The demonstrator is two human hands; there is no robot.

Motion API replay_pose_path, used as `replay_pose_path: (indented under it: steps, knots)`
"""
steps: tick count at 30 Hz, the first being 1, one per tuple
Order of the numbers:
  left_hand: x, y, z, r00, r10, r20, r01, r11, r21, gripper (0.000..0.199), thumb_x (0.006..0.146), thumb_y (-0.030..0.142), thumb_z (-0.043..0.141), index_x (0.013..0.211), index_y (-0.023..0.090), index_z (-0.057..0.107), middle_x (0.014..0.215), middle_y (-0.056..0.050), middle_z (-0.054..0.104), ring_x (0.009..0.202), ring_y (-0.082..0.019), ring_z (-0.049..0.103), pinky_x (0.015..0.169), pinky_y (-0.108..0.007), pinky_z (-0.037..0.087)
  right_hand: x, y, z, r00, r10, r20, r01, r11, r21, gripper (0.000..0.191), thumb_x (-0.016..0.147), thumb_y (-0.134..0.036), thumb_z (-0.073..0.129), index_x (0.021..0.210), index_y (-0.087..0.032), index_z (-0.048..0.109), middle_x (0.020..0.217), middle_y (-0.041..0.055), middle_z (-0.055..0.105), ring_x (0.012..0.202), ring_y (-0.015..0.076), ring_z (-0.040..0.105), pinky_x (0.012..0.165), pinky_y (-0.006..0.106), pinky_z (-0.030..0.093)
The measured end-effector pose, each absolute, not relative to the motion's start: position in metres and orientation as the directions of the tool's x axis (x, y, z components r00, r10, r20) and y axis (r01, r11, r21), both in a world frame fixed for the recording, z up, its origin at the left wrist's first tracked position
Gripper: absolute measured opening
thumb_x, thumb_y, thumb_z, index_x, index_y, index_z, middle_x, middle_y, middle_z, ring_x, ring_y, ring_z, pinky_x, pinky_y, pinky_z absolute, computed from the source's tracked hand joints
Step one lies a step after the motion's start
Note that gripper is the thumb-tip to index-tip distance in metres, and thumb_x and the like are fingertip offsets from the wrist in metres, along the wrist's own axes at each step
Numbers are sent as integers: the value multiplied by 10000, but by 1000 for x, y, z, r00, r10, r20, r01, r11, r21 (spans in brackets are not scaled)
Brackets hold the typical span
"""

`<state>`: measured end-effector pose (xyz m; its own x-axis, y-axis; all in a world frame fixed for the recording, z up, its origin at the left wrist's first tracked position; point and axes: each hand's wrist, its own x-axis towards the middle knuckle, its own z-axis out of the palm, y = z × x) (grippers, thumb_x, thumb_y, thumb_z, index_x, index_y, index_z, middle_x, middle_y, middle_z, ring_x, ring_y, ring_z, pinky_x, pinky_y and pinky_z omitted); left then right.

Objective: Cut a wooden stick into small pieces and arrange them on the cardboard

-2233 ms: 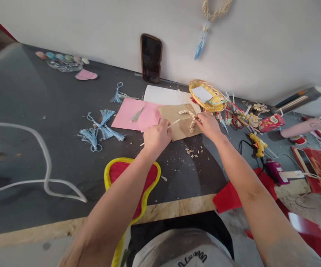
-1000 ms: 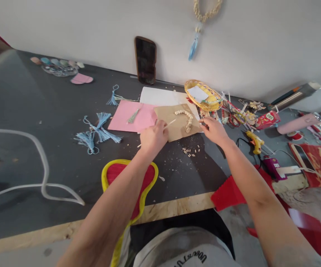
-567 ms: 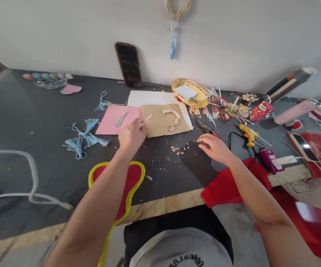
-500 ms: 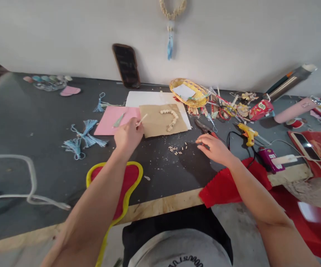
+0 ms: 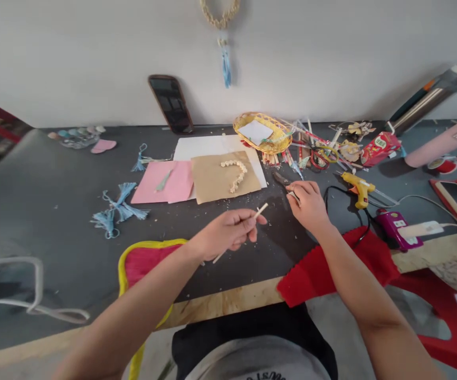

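My left hand (image 5: 234,230) is closed on a thin pale stick (image 5: 262,210), held above the dark table in front of the brown paper. One end of the stick sticks out past the fingertips, the other below the palm. On the brown paper (image 5: 208,182) lies a curved string of small cream pieces (image 5: 241,177). My right hand (image 5: 306,203) is closed over the handles of the dark-jawed pliers (image 5: 281,179), which are largely hidden under the fingers. Pink paper (image 5: 153,182) with a pale green tassel (image 5: 165,180) lies to the left.
Blue tassels (image 5: 120,208) lie on the left. A wicker basket (image 5: 284,143), a yellow glue gun (image 5: 357,189) and a red box (image 5: 381,148) are at the back right. A phone (image 5: 171,104) leans on the wall. Red cloth (image 5: 331,264) hangs over the front edge.
My left hand has moved right and nearer from the pink paper, carrying the stick. The right hand has gone to the pliers and closed on them. The view has shifted slightly.
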<state>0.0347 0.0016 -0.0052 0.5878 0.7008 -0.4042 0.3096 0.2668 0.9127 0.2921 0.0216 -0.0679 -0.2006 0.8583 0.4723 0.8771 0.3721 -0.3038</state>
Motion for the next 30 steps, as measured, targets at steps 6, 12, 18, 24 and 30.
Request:
replay_pose_path:
  steps: [6,12,18,24,30]
  knots:
    - [21,33,-2,307,930,-202,608,-28,794,290,848,394,546,974,170,681,742,-33,670,619,-131,539,562,-237,403,281,17,-69,-254,858,446,812,440,-383,240,932,-210,471,1062,-228,672,1095,104,648,1082,277,519,989,467,463]
    - [9,86,-10,175,984,-23,927,-157,341,323,867,278,446,1019,214,724,1098,-74,719,941,-239,653,788,-318,482,271,15,-74,-369,845,387,741,519,-426,213,920,-198,508,1040,-236,681,1103,92,650,1083,270,535,965,471,480]
    - [22,103,-27,200,966,-164,966,-166,197,346,872,266,399,996,174,709,1108,-122,703,995,-300,644,788,-356,489,276,16,-77,-372,840,396,729,528,-435,199,933,-195,503,1033,-184,675,1094,113,648,1066,253,564,969,458,479]
    - [22,104,-34,223,961,-164,956,-183,228,327,883,320,407,974,186,691,1059,-110,700,971,-291,640,758,-344,478,276,15,-76,-382,834,398,728,536,-427,190,929,-181,510,1030,-194,670,1102,103,644,1062,251,556,967,451,482]
    - [22,104,-37,229,960,-158,952,-188,240,317,883,311,397,939,201,689,1048,-107,697,937,-289,644,727,-352,478,274,15,-74,-372,833,410,736,534,-417,179,917,-166,527,1021,-167,673,1086,112,647,1054,254,546,957,436,488]
